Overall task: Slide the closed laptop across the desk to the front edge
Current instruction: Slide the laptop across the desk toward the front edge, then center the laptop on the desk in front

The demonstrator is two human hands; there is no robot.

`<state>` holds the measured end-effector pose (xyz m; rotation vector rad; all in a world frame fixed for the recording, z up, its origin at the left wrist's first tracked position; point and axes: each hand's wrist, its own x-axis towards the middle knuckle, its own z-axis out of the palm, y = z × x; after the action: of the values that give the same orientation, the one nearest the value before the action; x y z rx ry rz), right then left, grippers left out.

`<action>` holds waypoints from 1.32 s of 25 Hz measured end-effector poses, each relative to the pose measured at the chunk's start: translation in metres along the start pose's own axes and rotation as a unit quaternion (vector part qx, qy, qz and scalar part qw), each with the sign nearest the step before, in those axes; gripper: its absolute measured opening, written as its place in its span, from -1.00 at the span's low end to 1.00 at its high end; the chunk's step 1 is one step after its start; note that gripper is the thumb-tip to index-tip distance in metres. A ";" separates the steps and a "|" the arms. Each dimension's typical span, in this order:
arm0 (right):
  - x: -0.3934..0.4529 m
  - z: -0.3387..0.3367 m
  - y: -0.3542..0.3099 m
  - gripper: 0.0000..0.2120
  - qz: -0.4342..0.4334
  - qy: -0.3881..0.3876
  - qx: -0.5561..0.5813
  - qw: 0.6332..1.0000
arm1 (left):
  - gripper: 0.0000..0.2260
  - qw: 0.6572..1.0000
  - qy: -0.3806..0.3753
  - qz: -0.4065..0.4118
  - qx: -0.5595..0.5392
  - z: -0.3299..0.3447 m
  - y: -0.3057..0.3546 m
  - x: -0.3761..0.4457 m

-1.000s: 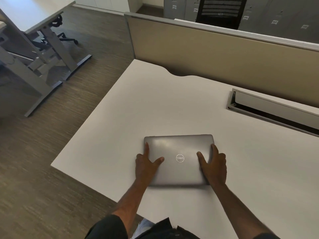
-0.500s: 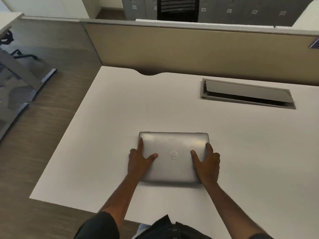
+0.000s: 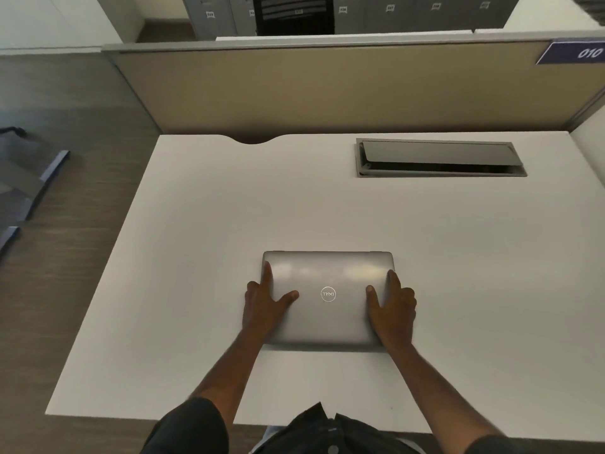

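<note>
Silver-grey closed laptop [image 3: 327, 298] flat on the white table [image 3: 196, 224], long axis crosswise, under left hand [image 3: 263, 304] and right hand [image 3: 391, 309], both spread and pressing its side edges, equally near, with front edge [image 3: 278, 421] just behind the wrists.

A white desk [image 3: 196, 244] with a closed laptop [image 3: 327, 299] lying flat on it.

The desk top is plain and pale, its back edge touching a tan partition panel [image 3: 327, 90], with a small curved notch [image 3: 252, 139] cut into that back edge. A grey rectangular cable hatch [image 3: 438, 157] is set into the top near the back right, its lid tilted partly open. The silver laptop sits in the nearer half of the desk, square to its edges, short of the front edge. A left hand [image 3: 262, 306] and a right hand [image 3: 391, 309] rest flat on the lid's two sides.
</note>
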<state>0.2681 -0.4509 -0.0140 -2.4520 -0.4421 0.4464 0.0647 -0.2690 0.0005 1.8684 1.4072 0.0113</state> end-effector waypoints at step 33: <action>-0.006 0.003 0.007 -0.44 -0.090 0.009 -0.141 0.986 | -0.31 0.963 0.110 0.082 0.234 0.010 -0.004 -0.010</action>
<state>0.2631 -0.4573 -0.0194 -2.6515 -0.7573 0.3026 0.0619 -0.2826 -0.0048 2.4344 1.4908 -0.0347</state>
